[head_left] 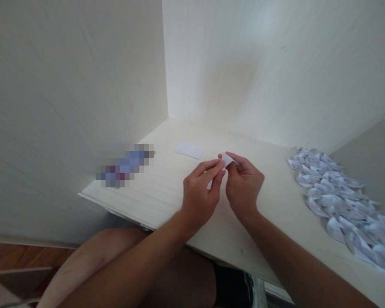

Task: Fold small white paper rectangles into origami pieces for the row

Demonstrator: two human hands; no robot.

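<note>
- Head view, looking down: pale desk [167,196] set into a corner between two white walls.
- Far left on the desk: a blurred patch [125,166]. What it is cannot be told. It lies close to the left edge, well apart from both hands.
- Paper slip [188,149]: flat on the desk, beyond the left hand and slightly left of it. Near, not touched.
- Left hand [200,188]: thumb and fingers closed in a pinch on the left part of the folded paper [227,159].
- Folded paper: held off the desk at mid-desk, between the two hands. One white corner shows above the fingertips, the rest is covered. The long axis seems to slant from lower left to upper right, but this is not certain.
- Right hand [244,184]: thumb and fingers closed on the right part of the same paper. The fingertips of both hands nearly meet, so neither hand is nearer.
- Far right: pile of folded papers [340,201] spread along the desk, well apart from the right hand, with bare desk between.
- Room: bare desk under and beyond the hands. The near edge runs beneath the forearms, and a knee [93,261] sits below it on the left.
</note>
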